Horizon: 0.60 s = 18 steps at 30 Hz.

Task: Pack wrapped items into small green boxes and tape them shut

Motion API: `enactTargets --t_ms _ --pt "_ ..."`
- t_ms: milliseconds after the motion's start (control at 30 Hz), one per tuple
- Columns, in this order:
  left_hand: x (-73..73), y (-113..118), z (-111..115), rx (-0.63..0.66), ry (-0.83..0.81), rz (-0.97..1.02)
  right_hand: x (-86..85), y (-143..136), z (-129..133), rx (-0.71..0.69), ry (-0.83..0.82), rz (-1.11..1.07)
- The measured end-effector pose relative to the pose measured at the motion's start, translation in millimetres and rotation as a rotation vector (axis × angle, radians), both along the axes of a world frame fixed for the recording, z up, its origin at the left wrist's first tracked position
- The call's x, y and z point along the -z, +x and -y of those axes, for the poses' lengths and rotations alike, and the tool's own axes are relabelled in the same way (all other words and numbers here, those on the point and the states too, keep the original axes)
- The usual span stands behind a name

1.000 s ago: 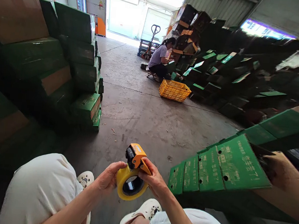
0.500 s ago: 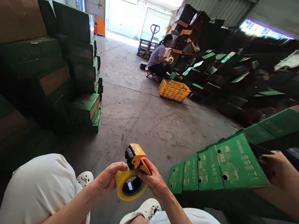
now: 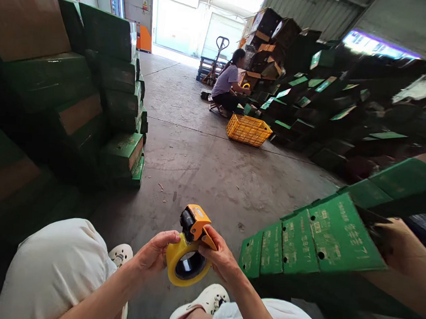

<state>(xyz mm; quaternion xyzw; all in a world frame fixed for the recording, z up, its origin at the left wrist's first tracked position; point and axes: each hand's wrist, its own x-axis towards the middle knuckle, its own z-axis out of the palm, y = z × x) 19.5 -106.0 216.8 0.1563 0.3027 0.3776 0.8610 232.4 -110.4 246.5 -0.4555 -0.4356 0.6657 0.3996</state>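
Observation:
A roll of yellow packing tape (image 3: 173, 268) hangs between my two hands, above the floor and between my knees. Fixed at its top is an orange tape dispenser (image 3: 197, 221) with a black roller on its left side. My left hand (image 3: 154, 254) pinches the roll's left edge, the thumb lying on top near the dispenser. My right hand (image 3: 220, 256) is closed round the dispenser's orange handle and the right side of the roll. The fingers behind the roll are partly hidden. Through the roll's core a dark ring shows.
Green cartons (image 3: 330, 237) stand in a row at my right, one with open brown flaps. Stacked cartons (image 3: 113, 63) rise at the left. Ahead are a yellow plastic crate (image 3: 248, 130), a crouching person (image 3: 226, 82) holding tape, a pallet jack (image 3: 216, 61) and heaped green boxes (image 3: 313, 103).
The dispenser has shifted slightly right in my right hand's grip. My left hand stays on the roll. The crouching person's hand and tape have moved a little to the right.

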Motion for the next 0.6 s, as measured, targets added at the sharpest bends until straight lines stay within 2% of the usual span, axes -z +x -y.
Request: enactTargets --t_ms 100,300,467,600 --pt "-0.8 1.4 0.3 -0.025 -0.002 -0.026 0.8 0.4 -0.8 -0.021 0.002 0.04" --pt "-8.3 -5.9 -1.9 0.057 0.038 0.073 -4.6 -0.4 -1.5 0.04 0.007 0.006" --pt "-0.3 0.5 0.1 0.005 -0.018 -0.005 -3.2 -2.1 -0.1 0.003 -0.008 0.038" --pt "-6.4 2.0 1.1 -0.007 0.028 0.037 -2.7 -1.0 -1.7 0.004 -0.001 0.027"
